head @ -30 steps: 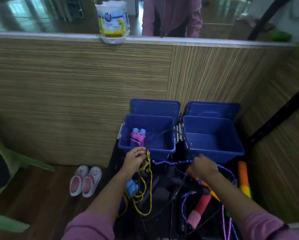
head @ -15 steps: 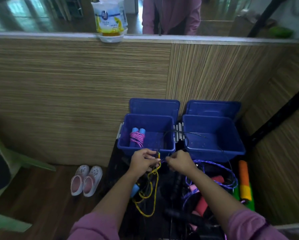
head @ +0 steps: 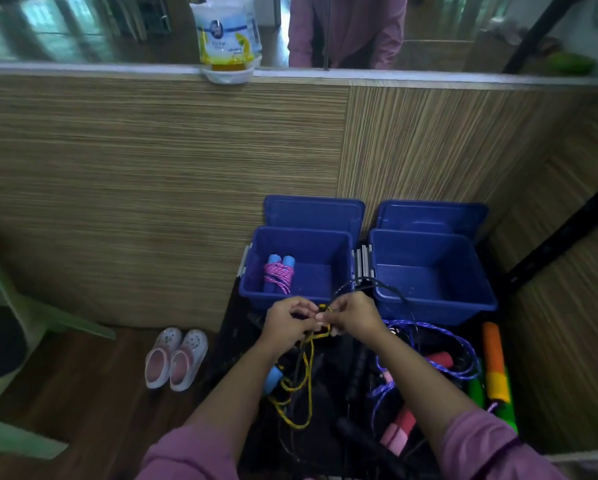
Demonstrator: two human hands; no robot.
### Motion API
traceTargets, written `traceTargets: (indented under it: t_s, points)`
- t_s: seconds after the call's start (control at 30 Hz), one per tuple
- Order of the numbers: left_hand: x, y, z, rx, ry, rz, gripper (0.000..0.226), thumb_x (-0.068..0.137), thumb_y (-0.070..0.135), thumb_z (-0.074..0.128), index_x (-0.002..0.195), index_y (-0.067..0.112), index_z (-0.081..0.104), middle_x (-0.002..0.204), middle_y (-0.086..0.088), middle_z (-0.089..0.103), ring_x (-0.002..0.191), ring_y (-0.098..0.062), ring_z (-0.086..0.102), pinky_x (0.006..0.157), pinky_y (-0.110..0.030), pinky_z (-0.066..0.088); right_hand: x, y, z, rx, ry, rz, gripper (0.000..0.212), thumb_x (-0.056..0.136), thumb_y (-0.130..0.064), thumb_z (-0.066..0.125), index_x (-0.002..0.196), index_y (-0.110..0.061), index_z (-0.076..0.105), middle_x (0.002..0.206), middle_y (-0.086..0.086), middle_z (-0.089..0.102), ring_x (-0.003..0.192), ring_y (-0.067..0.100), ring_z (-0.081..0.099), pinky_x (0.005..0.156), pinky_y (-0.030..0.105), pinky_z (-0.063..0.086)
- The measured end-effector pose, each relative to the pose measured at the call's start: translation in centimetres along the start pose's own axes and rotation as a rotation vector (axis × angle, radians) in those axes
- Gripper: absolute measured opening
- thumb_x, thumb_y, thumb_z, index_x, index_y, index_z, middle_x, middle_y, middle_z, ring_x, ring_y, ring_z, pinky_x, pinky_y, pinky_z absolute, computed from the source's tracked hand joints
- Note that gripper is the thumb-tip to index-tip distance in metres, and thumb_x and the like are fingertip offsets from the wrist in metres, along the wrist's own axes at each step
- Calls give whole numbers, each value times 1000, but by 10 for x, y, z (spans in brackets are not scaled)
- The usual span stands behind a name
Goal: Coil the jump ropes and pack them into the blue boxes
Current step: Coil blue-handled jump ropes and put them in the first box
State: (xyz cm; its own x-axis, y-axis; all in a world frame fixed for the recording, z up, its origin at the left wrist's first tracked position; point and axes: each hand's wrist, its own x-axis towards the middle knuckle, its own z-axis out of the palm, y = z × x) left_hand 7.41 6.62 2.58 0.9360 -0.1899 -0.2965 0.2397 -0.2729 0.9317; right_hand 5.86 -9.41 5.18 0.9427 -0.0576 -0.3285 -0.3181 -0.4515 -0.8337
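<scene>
Yellow-and-black braided jump rope [head: 307, 370] pinched up at its top between both hands, just in front of the near rims of the two boxes — loose loops trailing straight down toward the body, light-blue foam handle [head: 273, 375] dangling at lower left. Left to right now: left hand [head: 288, 323] curled tight round the cord, fingertips meeting the right hand [head: 353, 318], itself closed in a pinch on the same small knot of yellow loops. Probably mid-coil, gathering turns. Left blue plastic box [head: 339, 251] directly ahead of the grip and up-left, nearer the left hand, already holding a pink rope bundle with blue handles [head: 279, 277]; right blue plastic box [head: 477, 271] ahead and to the right, bare inside. Thin black cord [head: 384, 287] arching over the gap between boxes — a likely snag. Purple braided rope [head: 443, 355] sprawled loose at right.
</scene>
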Motion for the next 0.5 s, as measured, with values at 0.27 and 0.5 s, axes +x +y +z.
traceTargets:
  t_s: [0.27, 0.5]
  points:
    - [5, -26, -43, -92, 184, -52, 16, 86, -6, 64, 91, 9, 64, 83, -6, 57, 68, -19, 70, 49, -23, 52, 10, 29, -56, 186, 337, 7, 23, 89, -17, 65, 71, -2, 67, 53, -1, 64, 40, 5, 54, 48, 20, 51]
    - [10, -14, -28, -175, 149, -185, 19, 92, -1, 51, 79, 13, 52, 76, -4, 48, 62, -13, 50, 51, -23, 48, 14, 38, -42, 157, 374, 12, 22, 95, -17, 55, 81, -1, 62, 61, 9, 65, 55, 19, 60, 58, 25, 53]
